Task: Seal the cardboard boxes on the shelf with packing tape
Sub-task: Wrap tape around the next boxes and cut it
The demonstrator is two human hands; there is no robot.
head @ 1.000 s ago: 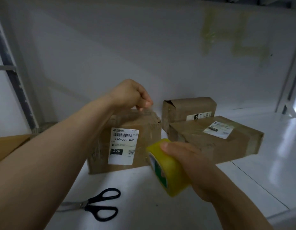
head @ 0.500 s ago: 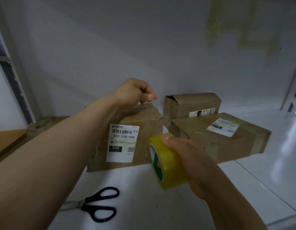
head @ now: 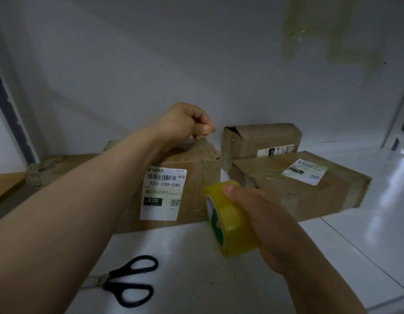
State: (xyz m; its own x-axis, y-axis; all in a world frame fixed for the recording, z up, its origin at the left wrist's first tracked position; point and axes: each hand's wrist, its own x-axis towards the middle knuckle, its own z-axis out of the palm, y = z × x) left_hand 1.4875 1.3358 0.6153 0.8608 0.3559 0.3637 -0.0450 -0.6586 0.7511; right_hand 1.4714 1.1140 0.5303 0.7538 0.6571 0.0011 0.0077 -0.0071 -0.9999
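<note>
A brown cardboard box (head: 196, 173) with a white shipping label stands on the white shelf (head: 355, 257). My left hand (head: 185, 123) hovers at the box's top right corner, thumb pinched against curled fingers on what looks like the end of a clear tape strip. My right hand (head: 264, 218) grips a yellow packing tape roll (head: 230, 223) in front of the box's lower right corner. A faint shiny film seems to run up the box front from the roll. A second box (head: 260, 139) stands behind, and a flat third box (head: 287, 196) lies to the right.
Black-handled scissors (head: 128, 282) lie on the shelf near the front edge, below my left forearm. Crumpled cardboard (head: 44, 168) sits at the back left beside a metal upright (head: 8, 109). The white back wall carries old tape marks.
The view has shifted slightly closer. My right hand has drawn the tape roll a little down and right of the box; my left hand stays pinched at the box's top.
</note>
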